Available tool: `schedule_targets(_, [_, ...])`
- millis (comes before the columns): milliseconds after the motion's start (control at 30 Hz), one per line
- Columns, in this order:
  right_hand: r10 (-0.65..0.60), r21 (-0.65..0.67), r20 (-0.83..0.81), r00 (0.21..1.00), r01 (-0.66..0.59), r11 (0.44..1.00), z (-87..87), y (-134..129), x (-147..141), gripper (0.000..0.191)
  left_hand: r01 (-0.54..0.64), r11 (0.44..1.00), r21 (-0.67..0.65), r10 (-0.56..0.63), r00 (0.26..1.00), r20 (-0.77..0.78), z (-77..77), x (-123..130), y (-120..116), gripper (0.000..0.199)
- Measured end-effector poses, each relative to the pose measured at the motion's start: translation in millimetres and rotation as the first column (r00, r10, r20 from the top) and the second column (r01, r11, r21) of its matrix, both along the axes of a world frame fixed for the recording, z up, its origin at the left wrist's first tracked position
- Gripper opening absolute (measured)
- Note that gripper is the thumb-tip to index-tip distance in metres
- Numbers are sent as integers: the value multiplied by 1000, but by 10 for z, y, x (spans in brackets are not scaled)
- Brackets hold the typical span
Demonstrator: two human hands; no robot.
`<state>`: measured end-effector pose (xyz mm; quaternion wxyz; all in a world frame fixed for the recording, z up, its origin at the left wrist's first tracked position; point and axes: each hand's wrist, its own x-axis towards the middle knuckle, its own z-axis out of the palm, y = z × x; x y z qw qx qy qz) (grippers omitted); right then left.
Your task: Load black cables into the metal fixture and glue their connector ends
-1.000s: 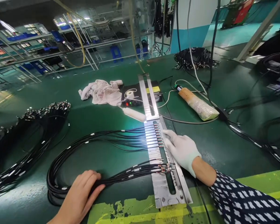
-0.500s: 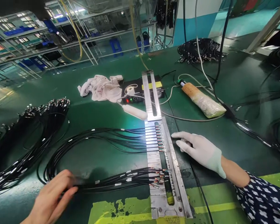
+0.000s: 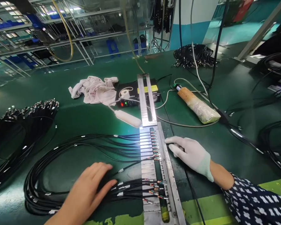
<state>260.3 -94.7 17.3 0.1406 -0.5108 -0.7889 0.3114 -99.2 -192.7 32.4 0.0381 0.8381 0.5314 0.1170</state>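
Observation:
My left hand (image 3: 90,187), bare, is over the black cables (image 3: 128,186) on the near side, thumb and fingers apart. A single black cable (image 3: 127,167) runs from beside its fingertips to the slotted metal fixture (image 3: 152,207). Higher up, several cables (image 3: 124,143) lie side by side across the fixture, their coloured wire ends at its slots. My right hand (image 3: 189,154) wears a white glove and rests at the fixture's right rail (image 3: 170,168). Its index finger and thumb are slightly apart, with nothing visible between them; the other fingers are curled underneath.
A lit white wand (image 3: 127,118) lies by the fixture's far end, before a black control box (image 3: 137,93). A crumpled cloth (image 3: 96,90) is left of it. A wrapped handle tool (image 3: 198,104) lies right. Cable bundles (image 3: 28,125) lie on the left and at the back (image 3: 194,54).
My left hand has moved right and up toward the fixture. One cable now lies apart from the near bunch, its end below the upper row. My right hand stays beside the rail.

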Motion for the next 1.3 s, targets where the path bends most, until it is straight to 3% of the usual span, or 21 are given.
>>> schedule_targets(100, [11,13,-30,999,-11,1000,-12,-6,-1,28,21,998,-58,-15,995,96,-25,317,101,20])
schedule_targets(167, [18,25,-42,999,-17,1000,-10,-7,3,28,17,992,-124,-1,992,128,-46,318,108,12])
schedule_targets(267, [24,31,-59,998,-22,999,6,-6,1,27,0,986,-167,21,992,122,-56,22,-16,12])
schedule_targets(400, [7,15,-66,998,-6,1000,17,11,-6,25,-29,994,-109,36,998,60,-18,-290,-206,14])
schedule_targets(467, [3,12,-65,998,-2,1000,6,17,-4,25,-31,996,-78,36,997,62,-19,-159,-189,20])
schedule_targets(567, [8,24,-77,997,-6,1000,-16,10,6,25,10,998,-70,0,990,141,-65,288,-7,27])
schedule_targets(700, [21,28,-91,996,-18,999,-11,-5,13,25,63,995,-82,-41,969,243,-114,703,228,18])
schedule_targets(967, [0,11,-98,995,1,1000,13,28,-6,25,257,940,-224,-154,907,391,12,736,291,33])
schedule_targets(1133, [7,26,-86,996,-5,1000,-6,31,1,24,326,885,-333,-212,918,335,22,742,452,40])
schedule_targets(1300, [4,15,-84,996,-2,1000,13,39,9,23,380,880,-286,-304,911,278,-1,674,511,42])
